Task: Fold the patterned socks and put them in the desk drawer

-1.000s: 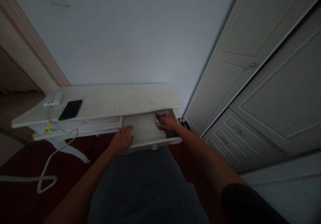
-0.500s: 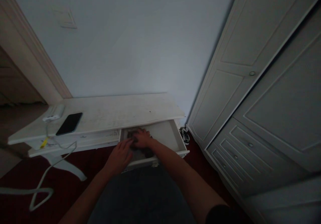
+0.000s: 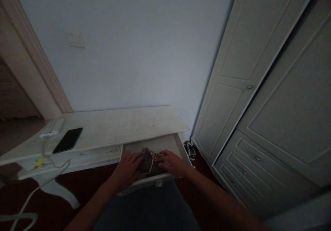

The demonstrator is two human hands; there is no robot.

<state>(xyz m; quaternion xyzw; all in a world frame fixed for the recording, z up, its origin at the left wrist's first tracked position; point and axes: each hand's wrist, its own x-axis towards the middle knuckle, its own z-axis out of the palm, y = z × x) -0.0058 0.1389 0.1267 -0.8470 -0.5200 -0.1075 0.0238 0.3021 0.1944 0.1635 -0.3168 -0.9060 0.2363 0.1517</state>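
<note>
A dark brown, soft-looking bag or pouch (image 3: pixel 148 161) lies in the pulled-out white drawer (image 3: pixel 165 143), with a pale cord or trim line across it and a patterned, chain-like strip along its top. On its left side is my left hand (image 3: pixel 129 167), fingers bent over its edge. My right hand (image 3: pixel 173 163) grips the opposite side, fingers curled onto the patterned strip. Both thumbs are hard to make out in the dim light, and the bag's underside is hidden.
The drawer belongs to a white table (image 3: pixel 124 124). A dark phone or tablet (image 3: pixel 68 140) and a white power strip (image 3: pixel 52 128) with a cable lie at its left end. Black-and-white shoes (image 3: pixel 190 150) stand on the red floor beside the white wardrobe (image 3: pixel 232 103).
My hands have moved apart to the two sides of the brown bag, the right one shifting rightward. More of the bag now shows between them. The view has tilted slightly upward.
</note>
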